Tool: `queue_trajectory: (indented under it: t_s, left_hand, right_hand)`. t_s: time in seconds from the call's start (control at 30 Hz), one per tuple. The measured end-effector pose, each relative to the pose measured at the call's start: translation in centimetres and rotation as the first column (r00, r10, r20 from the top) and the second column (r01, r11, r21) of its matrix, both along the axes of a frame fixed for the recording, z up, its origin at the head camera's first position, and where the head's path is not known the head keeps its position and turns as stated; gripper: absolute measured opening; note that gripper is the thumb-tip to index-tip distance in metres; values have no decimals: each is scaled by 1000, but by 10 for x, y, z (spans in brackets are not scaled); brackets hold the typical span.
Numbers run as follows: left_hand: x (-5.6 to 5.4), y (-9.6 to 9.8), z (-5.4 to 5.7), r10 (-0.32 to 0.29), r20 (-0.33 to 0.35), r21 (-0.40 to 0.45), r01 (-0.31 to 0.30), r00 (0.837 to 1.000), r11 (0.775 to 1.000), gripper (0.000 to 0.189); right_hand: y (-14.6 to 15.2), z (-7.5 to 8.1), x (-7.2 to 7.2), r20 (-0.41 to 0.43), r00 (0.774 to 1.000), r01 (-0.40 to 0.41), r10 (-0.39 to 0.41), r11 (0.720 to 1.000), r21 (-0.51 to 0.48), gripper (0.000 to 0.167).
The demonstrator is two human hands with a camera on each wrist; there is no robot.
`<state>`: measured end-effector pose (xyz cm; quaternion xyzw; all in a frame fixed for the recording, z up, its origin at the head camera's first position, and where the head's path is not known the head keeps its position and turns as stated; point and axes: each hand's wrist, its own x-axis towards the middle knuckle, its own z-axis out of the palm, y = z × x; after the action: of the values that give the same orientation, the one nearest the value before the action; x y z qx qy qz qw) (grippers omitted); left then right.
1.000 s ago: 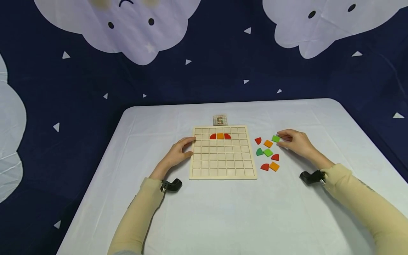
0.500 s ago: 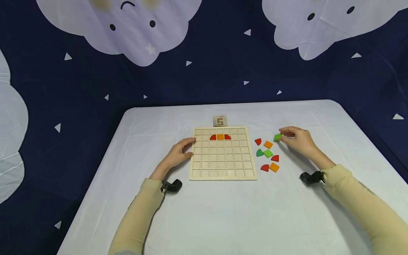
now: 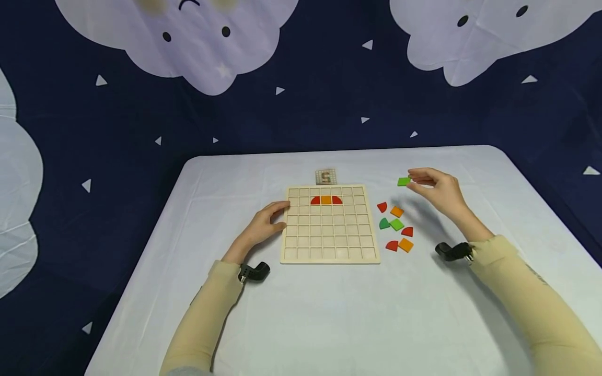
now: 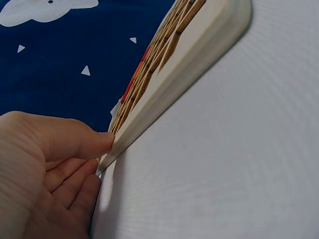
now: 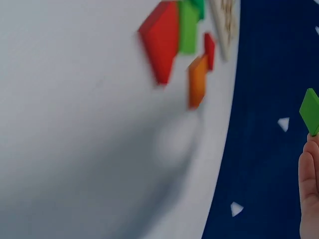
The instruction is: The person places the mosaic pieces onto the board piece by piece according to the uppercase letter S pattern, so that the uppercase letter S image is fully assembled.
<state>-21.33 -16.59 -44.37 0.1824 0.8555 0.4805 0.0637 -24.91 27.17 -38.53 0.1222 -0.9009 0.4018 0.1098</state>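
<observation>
My right hand (image 3: 437, 189) pinches a light green square tile (image 3: 404, 181) by its edge, raised above the table at the right; the right wrist view shows the same green tile (image 5: 311, 112) at the fingertips. My left hand (image 3: 261, 225) rests at the left edge of a wooden grid board (image 3: 329, 256), thumb and fingertips against its side; the left wrist view shows that board edge (image 4: 174, 89) close up. On the board, near its far side, an orange square (image 3: 326, 200) sits between two red quarter-round tiles (image 3: 315, 200) in one row.
Right of the board lie several loose tiles: red quarter-rounds (image 3: 392, 246), orange squares (image 3: 405, 245), a light green square (image 3: 397, 224) and a dark green quarter-round (image 3: 384, 223). A small patterned card (image 3: 326, 177) lies behind the board. A dark cloud-print cloth (image 3: 301, 125) hangs behind the white table.
My right hand has picked up the light green tile from the far end of the loose pieces and lifted it up and away. My left hand stays at the board's edge.
</observation>
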Motion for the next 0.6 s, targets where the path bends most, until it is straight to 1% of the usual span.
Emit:
queue_trajectory:
  t_s: [0.17, 0.37, 0.5, 0.6]
  left_hand:
    - [-1, 0, 1, -5, -8, -3, 5, 1000, 1000, 59]
    - [-1, -1, 2, 0, -9, -3, 0, 1000, 1000, 59]
    - [-1, 0, 2, 7, 1, -6, -7, 1000, 1000, 60]
    - [-1, 0, 0, 2, 2, 10, -2, 1000, 1000, 60]
  right_hand:
    - [-20, 6, -4, 19, 999, -38, 39, 997, -67, 43]
    - [-46, 6, -7, 32, 995, -86, 91, 987, -134, 41]
    - [-66, 4, -8, 33, 988, -145, 153, 974, -175, 39]
    - [-83, 9, -4, 32, 977, -199, 210, 959, -201, 38]
